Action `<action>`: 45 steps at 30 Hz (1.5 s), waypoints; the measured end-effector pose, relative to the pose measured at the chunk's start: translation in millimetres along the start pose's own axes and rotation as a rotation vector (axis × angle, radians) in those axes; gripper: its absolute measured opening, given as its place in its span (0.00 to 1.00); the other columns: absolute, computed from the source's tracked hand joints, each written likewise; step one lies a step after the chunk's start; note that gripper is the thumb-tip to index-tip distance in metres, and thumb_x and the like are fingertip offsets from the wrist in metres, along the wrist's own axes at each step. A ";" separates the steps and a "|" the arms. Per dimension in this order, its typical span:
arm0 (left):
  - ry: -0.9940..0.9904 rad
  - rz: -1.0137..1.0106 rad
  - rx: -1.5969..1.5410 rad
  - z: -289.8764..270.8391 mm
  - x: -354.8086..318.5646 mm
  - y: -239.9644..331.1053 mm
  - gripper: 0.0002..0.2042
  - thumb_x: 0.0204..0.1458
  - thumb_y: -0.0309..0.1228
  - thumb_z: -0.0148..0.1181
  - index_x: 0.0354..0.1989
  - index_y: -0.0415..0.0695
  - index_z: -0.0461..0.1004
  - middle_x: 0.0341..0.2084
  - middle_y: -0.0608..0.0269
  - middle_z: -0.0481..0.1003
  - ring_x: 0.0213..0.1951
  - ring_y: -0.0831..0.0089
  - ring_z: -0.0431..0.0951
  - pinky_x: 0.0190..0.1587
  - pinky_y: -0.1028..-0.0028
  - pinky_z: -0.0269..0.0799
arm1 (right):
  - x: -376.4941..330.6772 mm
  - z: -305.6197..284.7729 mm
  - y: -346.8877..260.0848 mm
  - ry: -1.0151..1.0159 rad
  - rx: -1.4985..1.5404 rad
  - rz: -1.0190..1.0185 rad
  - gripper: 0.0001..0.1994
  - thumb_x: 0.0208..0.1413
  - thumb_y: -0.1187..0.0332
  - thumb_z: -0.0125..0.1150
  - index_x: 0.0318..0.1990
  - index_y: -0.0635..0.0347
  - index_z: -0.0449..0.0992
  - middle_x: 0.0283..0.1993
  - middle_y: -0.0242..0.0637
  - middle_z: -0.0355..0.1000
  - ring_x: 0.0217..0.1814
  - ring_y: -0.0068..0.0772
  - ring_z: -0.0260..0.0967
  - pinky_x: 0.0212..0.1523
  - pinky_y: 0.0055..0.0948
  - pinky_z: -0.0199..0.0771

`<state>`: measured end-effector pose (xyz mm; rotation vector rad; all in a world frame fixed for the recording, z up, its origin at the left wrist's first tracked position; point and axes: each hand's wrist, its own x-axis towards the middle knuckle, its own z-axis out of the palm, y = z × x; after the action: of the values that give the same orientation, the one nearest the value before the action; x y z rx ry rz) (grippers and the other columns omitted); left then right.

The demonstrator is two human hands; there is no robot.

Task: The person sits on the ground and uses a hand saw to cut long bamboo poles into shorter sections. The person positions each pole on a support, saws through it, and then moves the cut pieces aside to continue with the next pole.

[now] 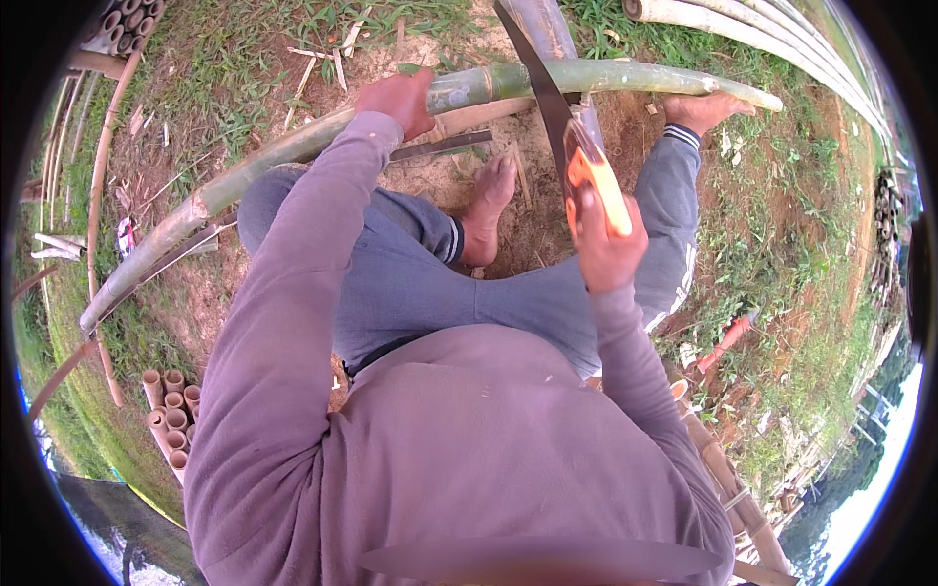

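A long green bamboo pole [625,78] lies across the ground in front of me, curving from lower left to upper right. My left hand [399,101] presses down on top of it near its middle. My right hand [601,244] grips the orange handle of a hand saw [547,93], whose dark blade slants up and crosses the pole. My bare right foot [702,110] rests against the pole further right. My bare left foot [489,210] sits on the dirt just below the pole. A long dark blade [440,146] lies on the ground beside my left hand.
Cut bamboo sections stand bundled at lower left [171,410] and upper left [127,20]. More long bamboo poles [762,29] lie at upper right. An orange-handled tool [728,342] lies in the grass to the right. Split bamboo strips [98,166] curve along the left.
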<state>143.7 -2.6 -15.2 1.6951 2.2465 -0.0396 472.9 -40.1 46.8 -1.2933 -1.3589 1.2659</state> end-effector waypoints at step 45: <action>0.004 0.028 0.008 3.5 -3.2 10.2 0.27 0.49 0.40 0.71 0.57 0.48 0.72 0.46 0.49 0.83 0.51 0.45 0.83 0.54 0.50 0.78 | 54.7 13.3 27.1 -0.027 -0.169 -0.081 0.11 0.67 0.69 0.70 0.45 0.69 0.78 0.33 0.32 0.79 0.36 0.16 0.75 0.34 0.23 0.76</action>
<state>154.9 -3.3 -15.9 1.7320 2.2278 -0.0381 457.7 11.4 14.9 -1.3256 -1.5494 1.1366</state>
